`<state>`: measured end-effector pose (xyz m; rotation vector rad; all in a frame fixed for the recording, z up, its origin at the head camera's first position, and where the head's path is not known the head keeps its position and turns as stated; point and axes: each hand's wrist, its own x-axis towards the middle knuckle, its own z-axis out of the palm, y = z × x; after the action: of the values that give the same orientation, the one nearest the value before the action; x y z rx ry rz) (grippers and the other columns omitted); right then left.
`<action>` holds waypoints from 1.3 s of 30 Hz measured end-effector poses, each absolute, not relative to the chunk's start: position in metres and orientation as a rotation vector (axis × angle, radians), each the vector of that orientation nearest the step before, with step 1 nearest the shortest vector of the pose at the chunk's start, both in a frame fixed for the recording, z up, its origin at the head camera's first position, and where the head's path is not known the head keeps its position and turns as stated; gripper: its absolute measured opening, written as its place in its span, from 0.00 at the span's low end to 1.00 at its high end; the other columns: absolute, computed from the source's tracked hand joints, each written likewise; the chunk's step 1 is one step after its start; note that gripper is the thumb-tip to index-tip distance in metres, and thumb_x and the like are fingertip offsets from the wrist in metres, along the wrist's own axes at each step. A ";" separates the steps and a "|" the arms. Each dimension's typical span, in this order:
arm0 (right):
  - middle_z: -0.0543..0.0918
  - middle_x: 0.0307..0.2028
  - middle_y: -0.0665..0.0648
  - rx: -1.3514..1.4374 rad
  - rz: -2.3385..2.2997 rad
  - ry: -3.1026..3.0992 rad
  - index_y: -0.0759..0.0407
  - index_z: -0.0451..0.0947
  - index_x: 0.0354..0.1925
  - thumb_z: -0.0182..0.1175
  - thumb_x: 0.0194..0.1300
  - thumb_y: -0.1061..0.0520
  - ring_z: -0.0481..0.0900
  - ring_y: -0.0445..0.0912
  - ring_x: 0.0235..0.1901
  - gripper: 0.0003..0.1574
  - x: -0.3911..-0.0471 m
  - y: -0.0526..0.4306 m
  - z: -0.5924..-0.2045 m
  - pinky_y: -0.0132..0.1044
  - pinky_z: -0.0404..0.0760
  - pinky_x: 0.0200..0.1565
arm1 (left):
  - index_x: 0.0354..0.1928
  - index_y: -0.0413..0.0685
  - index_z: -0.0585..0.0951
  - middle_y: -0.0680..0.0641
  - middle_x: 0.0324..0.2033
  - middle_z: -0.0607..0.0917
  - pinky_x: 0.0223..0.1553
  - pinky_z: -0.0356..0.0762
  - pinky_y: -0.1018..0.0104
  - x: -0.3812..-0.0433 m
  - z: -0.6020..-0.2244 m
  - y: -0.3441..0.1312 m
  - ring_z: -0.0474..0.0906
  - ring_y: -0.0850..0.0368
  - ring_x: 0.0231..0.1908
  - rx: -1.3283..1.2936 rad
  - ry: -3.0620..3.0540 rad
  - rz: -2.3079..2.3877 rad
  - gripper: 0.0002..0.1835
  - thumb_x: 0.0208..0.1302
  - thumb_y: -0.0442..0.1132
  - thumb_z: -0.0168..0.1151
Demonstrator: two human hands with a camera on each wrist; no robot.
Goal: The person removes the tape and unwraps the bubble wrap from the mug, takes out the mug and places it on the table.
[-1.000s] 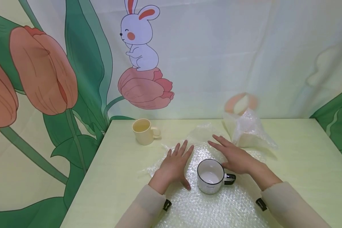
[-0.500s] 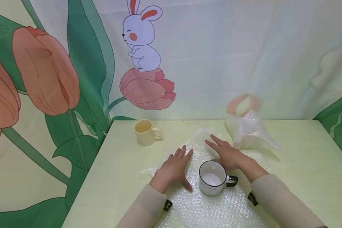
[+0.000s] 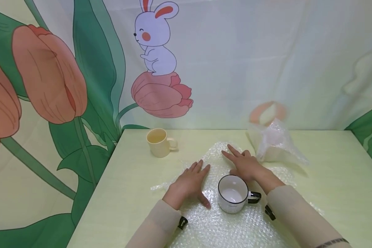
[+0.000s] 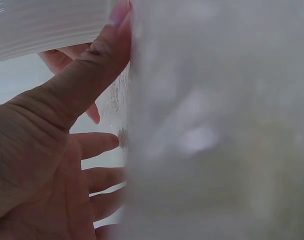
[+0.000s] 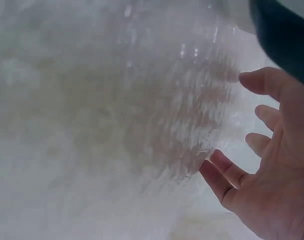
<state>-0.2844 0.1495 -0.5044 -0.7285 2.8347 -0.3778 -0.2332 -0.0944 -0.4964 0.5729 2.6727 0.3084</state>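
Note:
A white mug (image 3: 230,207) with a black rim and black handle stands upright on a sheet of bubble wrap (image 3: 204,229). To its left, my left hand (image 3: 187,186) lies with fingers spread over the wrap, thumb pointing toward the mug. My right hand (image 3: 247,168) reaches just behind the mug, fingers extended leftward over the wrap's far part. In the left wrist view, the mug's ribbed side (image 4: 52,30) shows above the thumb, and wrap (image 4: 216,150) hides the fingertips. The right wrist view shows the fingers (image 5: 219,182) at the wrap, with the dark mug handle (image 5: 286,40) above.
A yellow mug (image 3: 159,148) stands at the back left of the pale table (image 3: 117,206). At the back right sits a bundle (image 3: 274,143) wrapped in bubble wrap. Behind the table hangs a cloth (image 3: 229,62) printed with a rabbit and tulips.
My right hand has shifted left, from beside the mug to behind it. The left hand has barely moved. The wrap's far edge has shifted slightly.

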 end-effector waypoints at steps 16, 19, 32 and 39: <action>0.54 0.82 0.59 -0.568 -0.237 2.841 0.43 0.56 0.81 0.65 0.68 0.36 0.66 0.65 0.57 0.52 -0.290 0.142 -0.519 0.62 0.73 0.49 | 0.84 0.55 0.51 0.41 0.83 0.47 0.80 0.53 0.46 -0.231 -0.499 -0.096 0.45 0.40 0.82 0.590 2.684 0.282 0.78 0.31 0.67 0.85; 0.53 0.83 0.58 -0.541 -0.241 2.831 0.42 0.56 0.81 0.66 0.67 0.35 0.65 0.65 0.58 0.53 -0.291 0.140 -0.517 0.63 0.71 0.52 | 0.84 0.55 0.51 0.41 0.83 0.46 0.80 0.53 0.45 -0.230 -0.499 -0.096 0.45 0.40 0.82 0.586 2.686 0.291 0.78 0.31 0.67 0.85; 0.52 0.83 0.60 -0.573 -0.279 2.807 0.46 0.59 0.81 0.63 0.70 0.38 0.65 0.67 0.60 0.48 -0.290 0.143 -0.515 0.66 0.72 0.52 | 0.84 0.54 0.52 0.40 0.83 0.47 0.80 0.51 0.44 -0.229 -0.498 -0.099 0.44 0.39 0.83 0.591 2.681 0.348 0.77 0.32 0.66 0.86; 0.52 0.82 0.62 -0.603 -0.324 2.824 0.49 0.62 0.79 0.63 0.71 0.41 0.65 0.71 0.62 0.44 -0.285 0.145 -0.512 0.70 0.72 0.55 | 0.84 0.55 0.51 0.41 0.83 0.46 0.81 0.49 0.44 -0.231 -0.497 -0.099 0.42 0.40 0.83 0.580 2.663 0.373 0.76 0.33 0.65 0.86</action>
<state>-0.2849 0.1452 -0.5123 -0.6030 2.8242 -0.3242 -0.2309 -0.0994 -0.4968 0.5802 2.6627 0.3734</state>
